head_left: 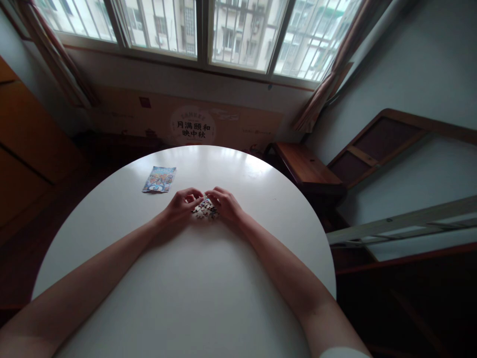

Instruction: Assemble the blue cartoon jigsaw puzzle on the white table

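A small heap of jigsaw puzzle pieces (206, 211) lies on the white round table (194, 283), between and just in front of my hands. My left hand (184, 200) is at the heap's left side, thumb and fingers closed in a pinch. From the right, my right hand (224, 200) reaches over the heap with bent fingers brought together. The fingertips of both hands nearly meet above the far edge of the heap. A tiny bit that looks like a puzzle piece shows between them; its details are too small to make out.
A blue printed packet (159, 179) lies flat on the table, left of and beyond my left hand. Behind the table are a printed cardboard panel (238, 117) and barred windows. A wooden stool (305, 166) stands past the right rim, and an orange-brown cabinet (33, 144) at left.
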`<act>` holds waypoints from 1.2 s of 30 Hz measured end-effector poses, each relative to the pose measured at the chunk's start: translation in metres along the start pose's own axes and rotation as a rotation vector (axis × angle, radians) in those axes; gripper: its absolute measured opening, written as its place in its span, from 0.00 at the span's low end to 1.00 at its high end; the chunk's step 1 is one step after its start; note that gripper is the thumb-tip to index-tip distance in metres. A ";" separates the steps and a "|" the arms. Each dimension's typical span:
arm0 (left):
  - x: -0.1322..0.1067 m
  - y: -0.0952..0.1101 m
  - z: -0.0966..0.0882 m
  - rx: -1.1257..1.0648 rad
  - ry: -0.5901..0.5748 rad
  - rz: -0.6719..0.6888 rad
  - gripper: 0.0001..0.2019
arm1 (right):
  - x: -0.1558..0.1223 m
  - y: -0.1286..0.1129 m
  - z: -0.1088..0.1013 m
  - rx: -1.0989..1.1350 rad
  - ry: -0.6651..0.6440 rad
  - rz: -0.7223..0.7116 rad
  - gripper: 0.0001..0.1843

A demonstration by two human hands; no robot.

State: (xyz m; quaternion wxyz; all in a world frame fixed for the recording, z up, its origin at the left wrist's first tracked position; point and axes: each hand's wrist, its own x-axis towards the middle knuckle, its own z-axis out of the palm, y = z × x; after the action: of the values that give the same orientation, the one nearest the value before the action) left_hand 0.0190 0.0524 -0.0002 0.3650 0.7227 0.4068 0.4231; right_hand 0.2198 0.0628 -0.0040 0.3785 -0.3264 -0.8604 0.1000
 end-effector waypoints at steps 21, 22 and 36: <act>-0.001 0.005 0.001 0.161 0.175 0.040 0.14 | 0.001 -0.001 0.000 -0.001 0.028 0.006 0.10; -0.001 0.005 0.002 0.189 0.171 0.054 0.13 | 0.001 -0.001 0.000 0.003 0.023 0.005 0.10; -0.003 -0.002 0.002 0.279 0.122 0.116 0.13 | 0.003 -0.005 -0.002 0.011 0.005 0.014 0.08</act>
State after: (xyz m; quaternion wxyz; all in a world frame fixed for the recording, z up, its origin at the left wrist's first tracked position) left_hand 0.0198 0.0501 -0.0035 0.2106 0.7616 0.4404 0.4262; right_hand 0.2175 0.0606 0.0007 0.3818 -0.3306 -0.8565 0.1064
